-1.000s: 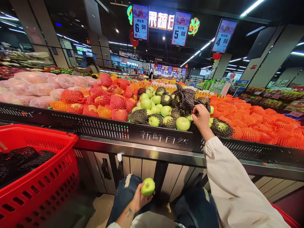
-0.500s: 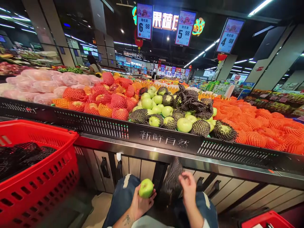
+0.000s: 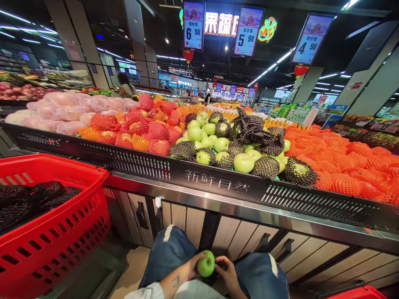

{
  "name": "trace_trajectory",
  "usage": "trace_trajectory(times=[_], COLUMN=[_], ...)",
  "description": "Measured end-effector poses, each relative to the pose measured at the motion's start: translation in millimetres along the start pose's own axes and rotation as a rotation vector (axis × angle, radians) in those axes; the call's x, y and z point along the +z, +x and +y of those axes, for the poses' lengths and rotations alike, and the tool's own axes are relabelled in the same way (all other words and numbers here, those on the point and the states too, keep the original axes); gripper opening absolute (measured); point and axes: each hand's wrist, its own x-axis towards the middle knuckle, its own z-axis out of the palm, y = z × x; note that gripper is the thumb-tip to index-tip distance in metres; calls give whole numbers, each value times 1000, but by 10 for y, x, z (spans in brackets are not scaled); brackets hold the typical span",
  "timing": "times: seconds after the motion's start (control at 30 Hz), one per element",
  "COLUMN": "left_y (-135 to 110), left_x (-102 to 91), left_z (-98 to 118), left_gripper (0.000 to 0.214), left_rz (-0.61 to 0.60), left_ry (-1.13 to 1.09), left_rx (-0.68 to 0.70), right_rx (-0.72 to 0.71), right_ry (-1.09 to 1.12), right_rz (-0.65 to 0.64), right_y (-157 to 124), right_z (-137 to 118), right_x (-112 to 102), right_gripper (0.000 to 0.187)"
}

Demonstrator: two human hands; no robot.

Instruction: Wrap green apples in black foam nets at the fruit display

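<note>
sitting in the left grip (image 3: 192,270): green apple (image 3: 206,264).

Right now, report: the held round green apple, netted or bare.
Bare where visible: the round green apple shows uncovered skin; underside hidden, cannot tell.

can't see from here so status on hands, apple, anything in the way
Left hand holding green apple. Right hand close beside it, contact unclear. Red basket off to the left, apart from both hands.
</note>
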Motion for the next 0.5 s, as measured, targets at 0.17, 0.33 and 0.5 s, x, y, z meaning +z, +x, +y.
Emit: trace_trajectory(times=[0.17,0.33,0.5], left_y=[-86,-46,-60], left_x=[9,-53,-103], left_z=[53,71,124], left_gripper=[48,59,67], left_rz=[98,125,163], left_ry=[-1,82,77], left_rx=[63,58,128], right_rx=[-65,21,91], right_ry=[-43,22,19], right_rz=[46,2,-52], right_y=[18,30,76], right_z=[-21,-59,25], right_x=[-26,-49,-118], right_gripper=[45,49,50])
